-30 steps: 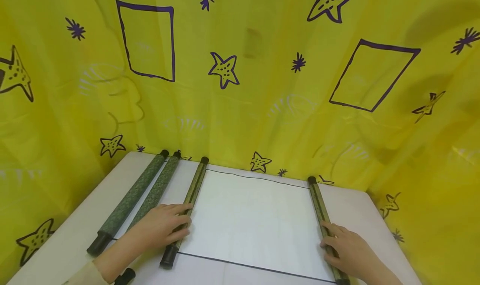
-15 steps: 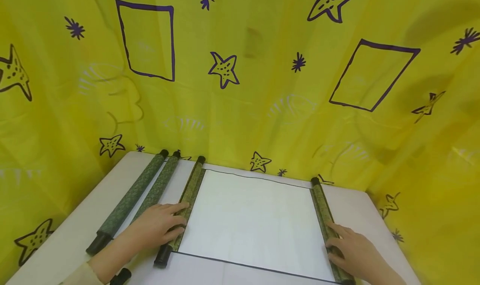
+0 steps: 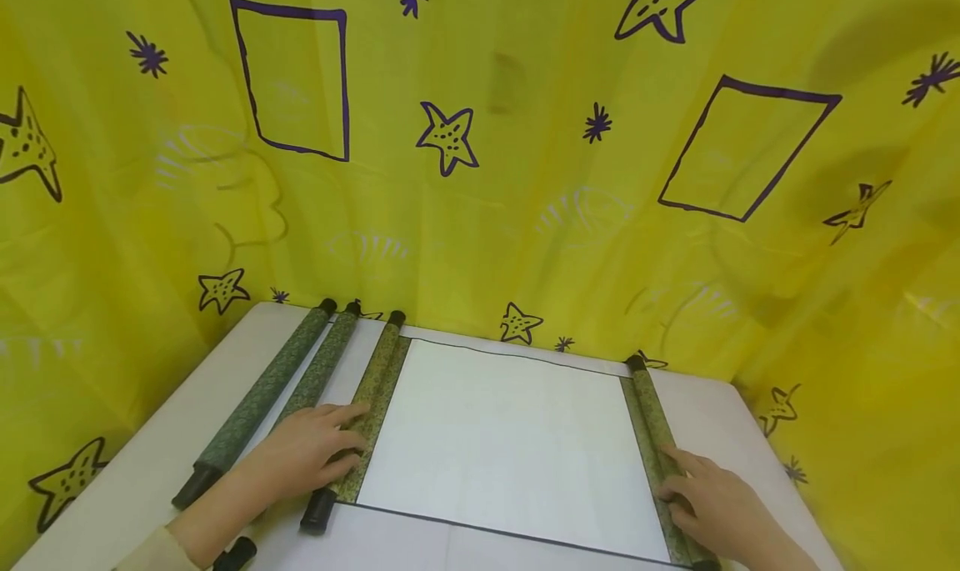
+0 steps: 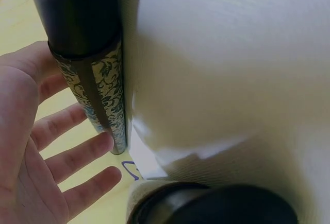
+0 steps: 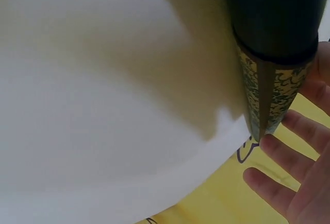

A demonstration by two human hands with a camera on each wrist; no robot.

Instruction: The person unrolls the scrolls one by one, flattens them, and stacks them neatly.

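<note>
A hanging scroll lies partly unrolled in the head view, its blank white sheet (image 3: 510, 454) stretched between two patterned green-gold rollers with black end knobs. My left hand (image 3: 318, 450) rests its fingers on the left roller (image 3: 379, 363). On the right roller (image 3: 651, 404) lie the fingers of my right hand (image 3: 708, 496). The left wrist view shows spread, nearly straight fingers against the patterned roller (image 4: 108, 90), its black knob (image 4: 77, 18) closest to the camera. Similarly, in the right wrist view, extended fingers touch the other roller (image 5: 270, 90).
Two darker green rolls, the outer roll (image 3: 258, 408) and the inner roll (image 3: 318, 375), lie left of the scroll; my left forearm partly covers the inner one. A yellow curtain (image 3: 525, 246) with drawn stars hangs around the white table (image 3: 712, 404).
Both rollers have turned outward and moved apart, the left one leftward, the right one rightward, with the hands on them. Wider patterned bands now show beside the white sheet.
</note>
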